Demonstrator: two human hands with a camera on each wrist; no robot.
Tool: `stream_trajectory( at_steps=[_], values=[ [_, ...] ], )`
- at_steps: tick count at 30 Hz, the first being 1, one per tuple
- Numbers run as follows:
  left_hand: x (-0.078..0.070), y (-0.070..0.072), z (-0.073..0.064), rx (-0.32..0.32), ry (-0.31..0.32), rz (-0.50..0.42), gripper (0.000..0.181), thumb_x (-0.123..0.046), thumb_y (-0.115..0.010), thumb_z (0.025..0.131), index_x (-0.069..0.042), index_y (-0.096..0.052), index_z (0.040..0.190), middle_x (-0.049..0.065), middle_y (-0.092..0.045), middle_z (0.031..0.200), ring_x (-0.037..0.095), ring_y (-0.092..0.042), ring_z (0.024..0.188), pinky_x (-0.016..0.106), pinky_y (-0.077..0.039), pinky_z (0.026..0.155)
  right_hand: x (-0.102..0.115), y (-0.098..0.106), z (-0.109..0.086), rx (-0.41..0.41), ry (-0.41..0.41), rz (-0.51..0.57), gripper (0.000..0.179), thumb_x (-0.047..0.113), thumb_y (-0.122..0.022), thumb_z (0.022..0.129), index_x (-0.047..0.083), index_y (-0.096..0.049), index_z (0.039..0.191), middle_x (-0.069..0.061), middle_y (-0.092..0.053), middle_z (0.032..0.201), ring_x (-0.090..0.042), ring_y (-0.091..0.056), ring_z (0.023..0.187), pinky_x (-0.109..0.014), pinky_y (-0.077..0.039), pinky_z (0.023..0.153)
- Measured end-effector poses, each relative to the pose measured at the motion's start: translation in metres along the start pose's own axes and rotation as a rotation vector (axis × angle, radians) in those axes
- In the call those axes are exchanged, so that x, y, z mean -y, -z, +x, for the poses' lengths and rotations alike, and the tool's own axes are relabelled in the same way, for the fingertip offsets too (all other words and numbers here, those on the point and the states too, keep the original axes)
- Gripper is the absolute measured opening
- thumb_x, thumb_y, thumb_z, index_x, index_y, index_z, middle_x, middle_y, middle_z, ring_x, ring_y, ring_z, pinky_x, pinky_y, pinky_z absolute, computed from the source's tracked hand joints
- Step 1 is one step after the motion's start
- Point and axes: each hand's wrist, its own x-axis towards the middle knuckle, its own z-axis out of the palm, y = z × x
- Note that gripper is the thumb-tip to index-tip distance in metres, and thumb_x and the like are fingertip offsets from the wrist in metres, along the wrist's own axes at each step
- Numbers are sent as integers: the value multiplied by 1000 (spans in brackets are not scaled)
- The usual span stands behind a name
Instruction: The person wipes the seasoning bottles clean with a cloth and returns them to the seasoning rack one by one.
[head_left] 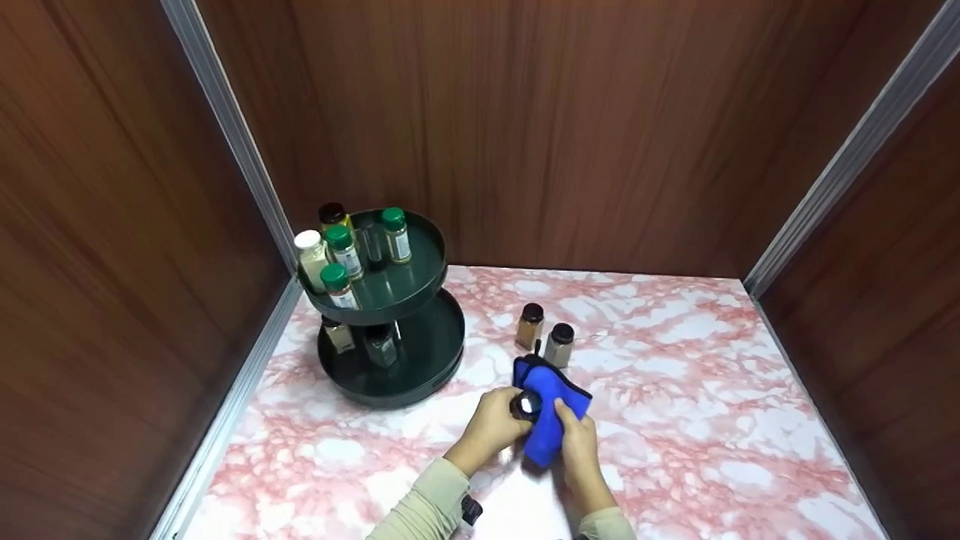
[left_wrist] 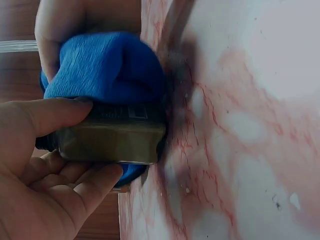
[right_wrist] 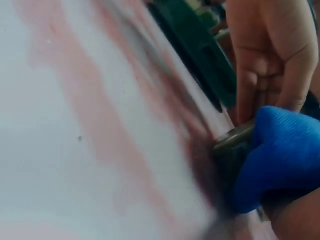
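Note:
My left hand (head_left: pixel 491 424) grips a dark-capped spice jar (left_wrist: pixel 112 142) between thumb and fingers, just over the table. In the head view mostly its shiny black cap (head_left: pixel 526 405) shows. My right hand (head_left: pixel 579 444) holds a blue cloth (head_left: pixel 551 390) with black edging, thumb on top. The cloth lies against the jar's side and covers part of it, as the left wrist view shows. In the right wrist view the jar's lower end sticks out beside the blue cloth (right_wrist: pixel 280 155). Just beyond the cloth stand two black-capped spice jars, one brown (head_left: pixel 529 328) and one greyish (head_left: pixel 559 345).
A dark green two-tier round rack (head_left: pixel 405 296) stands at the left. Its upper tier bears several jars with green, white and dark caps; dark-capped jars (head_left: pixel 381 349) sit on the lower one. Wood-grain panels (head_left: pixel 525 135) enclose the pink-and-white marbled table (head_left: pixel 697 397).

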Motion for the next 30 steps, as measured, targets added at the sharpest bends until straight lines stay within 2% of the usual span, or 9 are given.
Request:
stream_trajectory(
  at_steps=[4, 8, 12, 16, 19, 21, 25, 28, 30],
  values=[
    [2, 0, 0, 19, -27, 18, 30, -6, -83, 66, -5, -74, 95, 8, -75, 89, 14, -63, 79, 28, -52, 75, 21, -1, -15, -18, -10, 29, 33, 29, -58, 103, -3, -67, 109, -5, -75, 86, -16, -70, 76, -31, -58, 71],
    [4, 2, 1, 19, -50, 44, 26, -8, -82, 68, -10, -72, 92, 5, -74, 86, 14, -63, 79, 27, -50, 73, 35, -8, -17, -44, 52, 78, 32, 28, -61, 102, -2, -67, 110, -4, -74, 88, -15, -69, 78, -30, -58, 74],
    [4, 3, 2, 21, -56, 56, 28, -8, -81, 68, -10, -72, 94, 3, -73, 86, 10, -59, 77, 26, -50, 72, 27, -12, -8, -39, 94, 82, 35, 30, -63, 100, -3, -67, 111, -4, -74, 90, -15, -68, 82, -30, -58, 77],
    [3, 3, 2, 33, -37, 65, 31, -8, -82, 69, -6, -73, 99, 6, -74, 91, 11, -61, 81, 28, -52, 75, 5, -7, 0, -60, 54, 12, 36, 32, -63, 101, -2, -68, 108, -3, -73, 87, -13, -68, 80, -27, -57, 75],
    [3, 2, 1, 47, -19, 54, 35, -9, -84, 69, -3, -74, 102, 7, -74, 93, 13, -62, 83, 30, -53, 77, -3, -2, -6, -65, 21, -24, 36, 32, -62, 101, -2, -69, 107, -2, -74, 86, -13, -69, 78, -26, -56, 74],
    [3, 2, 1, 59, -12, 42, 35, -9, -84, 69, -3, -74, 102, 5, -74, 92, 13, -62, 83, 30, -52, 77, 0, 1, -12, -55, 11, -9, 34, 31, -61, 102, -2, -69, 106, -4, -75, 85, -14, -69, 76, -27, -57, 73],
    [3, 2, 1, 63, -23, 25, 30, -8, -84, 68, -6, -74, 96, 1, -72, 86, 13, -59, 79, 28, -49, 74, 20, 0, -22, -42, 19, 44, 31, 30, -60, 102, 0, -68, 102, -5, -74, 82, -15, -69, 74, -30, -58, 70],
    [4, 3, 3, 58, -44, 31, 28, -7, -83, 68, -9, -73, 94, 1, -72, 85, 14, -60, 78, 26, -48, 73, 31, -5, -21, -51, 54, 89, 28, 29, -62, 101, 1, -67, 100, -3, -72, 81, -15, -67, 74, -30, -57, 72],
    [5, 3, 4, 57, -63, 38, 27, -7, -82, 68, -10, -72, 93, 1, -72, 84, 14, -61, 77, 25, -48, 72, 32, -8, -16, -61, 76, 99, 28, 28, -63, 101, 0, -67, 100, -3, -71, 82, -14, -66, 76, -29, -57, 74]
  ],
)
